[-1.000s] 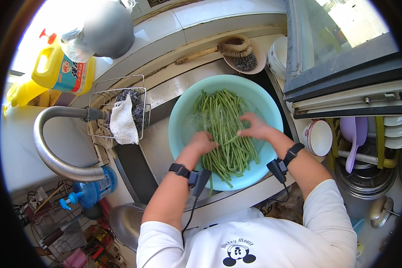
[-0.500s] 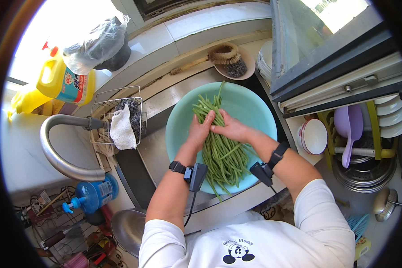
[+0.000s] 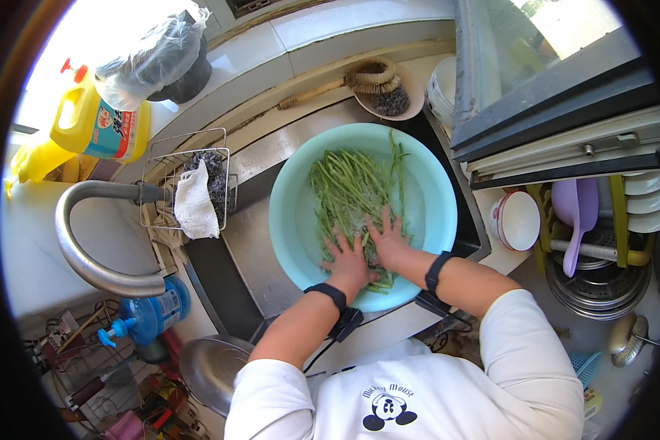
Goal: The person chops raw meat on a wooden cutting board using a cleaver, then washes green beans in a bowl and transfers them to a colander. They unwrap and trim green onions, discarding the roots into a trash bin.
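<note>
Far L: steel faucet (image 3: 70, 235), spout aimed down nr blue pump bottle (image 3: 150, 312), not over basin. Next R: wire rack w/ white cloth (image 3: 196, 205) draped on its side; steel surface (image 3: 253, 235) between that & the basin.

Ctr: 1 pale aqua basin (image 3: 290, 213). Green beans (image 3: 348, 183) lie inside it, approx. lengthwise away from wearer, mostly L & mid; a few long pcs stray up R-hand side, tips reaching far rim. Water (image 3: 374, 202) around them looks churned nr fingers.

L hand (image 3: 348, 264): nr end of bundle, palm down, fingers splayed; grip released, nothing clasped. R hand (image 3: 390, 242): just beside L, same pose, slightly further in; grip likewise loose, pressing on beans. Fingertips partly hidden by water & beans.

Step in hand (judged): pushing beans under & agitating. Technique notes: press w/ flat, spread fingers, avg. force only, so pods don't snap. Work both hands evenly, else pile rides up 1 side. Turn bundle from beneath so bottom layer gets water too. Sweep R strays back in. Short strokes, low splash; basin light, prob. slides if shoved.

Wrists: 2 black bands, L (image 3: 326, 295) & R (image 3: 438, 271), each w/ small box at nr rim. Keep elbows up, boxes dry.

Far R: white bowl (image 3: 521, 221), red-patterned outside, well clear of basin.
</note>
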`<action>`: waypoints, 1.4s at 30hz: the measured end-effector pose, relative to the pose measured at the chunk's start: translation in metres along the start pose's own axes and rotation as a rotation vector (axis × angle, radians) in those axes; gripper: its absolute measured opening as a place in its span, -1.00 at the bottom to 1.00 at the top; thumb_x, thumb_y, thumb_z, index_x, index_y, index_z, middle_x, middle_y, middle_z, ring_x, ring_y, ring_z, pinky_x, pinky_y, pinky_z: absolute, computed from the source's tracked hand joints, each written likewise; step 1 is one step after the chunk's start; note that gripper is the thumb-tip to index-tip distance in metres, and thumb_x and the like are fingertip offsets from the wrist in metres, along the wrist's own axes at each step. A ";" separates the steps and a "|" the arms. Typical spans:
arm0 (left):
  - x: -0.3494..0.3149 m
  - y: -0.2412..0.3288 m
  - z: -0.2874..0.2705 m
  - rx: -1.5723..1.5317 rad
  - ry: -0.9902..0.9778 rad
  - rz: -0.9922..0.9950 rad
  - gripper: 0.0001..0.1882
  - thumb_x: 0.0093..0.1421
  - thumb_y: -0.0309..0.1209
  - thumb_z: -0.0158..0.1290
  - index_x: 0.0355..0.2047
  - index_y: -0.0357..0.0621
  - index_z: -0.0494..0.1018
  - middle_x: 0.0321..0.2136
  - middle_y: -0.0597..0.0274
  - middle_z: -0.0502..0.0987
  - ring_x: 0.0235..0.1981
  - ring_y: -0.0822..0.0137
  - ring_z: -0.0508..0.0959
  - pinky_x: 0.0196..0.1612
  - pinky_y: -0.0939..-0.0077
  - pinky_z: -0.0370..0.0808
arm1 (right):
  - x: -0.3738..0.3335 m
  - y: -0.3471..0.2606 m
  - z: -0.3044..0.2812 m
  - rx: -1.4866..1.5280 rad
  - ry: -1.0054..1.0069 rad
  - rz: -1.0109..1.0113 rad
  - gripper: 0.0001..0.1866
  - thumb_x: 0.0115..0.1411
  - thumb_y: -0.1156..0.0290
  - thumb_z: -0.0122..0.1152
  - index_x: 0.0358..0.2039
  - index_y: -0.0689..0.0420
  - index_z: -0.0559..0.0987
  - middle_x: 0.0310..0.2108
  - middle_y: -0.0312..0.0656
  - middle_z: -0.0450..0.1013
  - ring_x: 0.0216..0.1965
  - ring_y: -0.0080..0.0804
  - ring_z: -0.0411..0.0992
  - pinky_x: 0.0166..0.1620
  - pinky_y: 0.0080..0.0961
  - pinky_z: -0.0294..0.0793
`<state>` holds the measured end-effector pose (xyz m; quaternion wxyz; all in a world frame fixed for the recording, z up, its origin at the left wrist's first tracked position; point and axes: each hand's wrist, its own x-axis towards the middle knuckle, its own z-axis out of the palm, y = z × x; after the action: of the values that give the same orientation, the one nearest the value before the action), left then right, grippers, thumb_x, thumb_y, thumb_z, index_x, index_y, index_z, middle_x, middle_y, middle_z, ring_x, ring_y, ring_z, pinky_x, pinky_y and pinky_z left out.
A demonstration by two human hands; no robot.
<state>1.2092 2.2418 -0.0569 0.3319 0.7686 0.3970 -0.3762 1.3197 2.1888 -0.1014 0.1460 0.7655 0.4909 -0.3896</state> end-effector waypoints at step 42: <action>0.006 -0.022 -0.020 -0.223 0.289 0.047 0.40 -0.24 -0.11 0.46 0.43 0.11 -0.32 0.42 -0.07 -0.31 0.39 -0.31 -0.39 0.12 -0.64 0.06 | 0.050 -0.010 -0.080 0.259 0.119 -0.145 0.28 -0.04 0.08 0.45 0.41 -0.32 -0.37 0.44 0.02 -0.54 0.41 0.29 -0.40 0.27 0.24 0.05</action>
<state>1.1987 2.2703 -0.0570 0.3633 0.7821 0.4618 -0.2077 1.3580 2.2736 -0.0847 -0.0120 0.7623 0.4981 -0.4131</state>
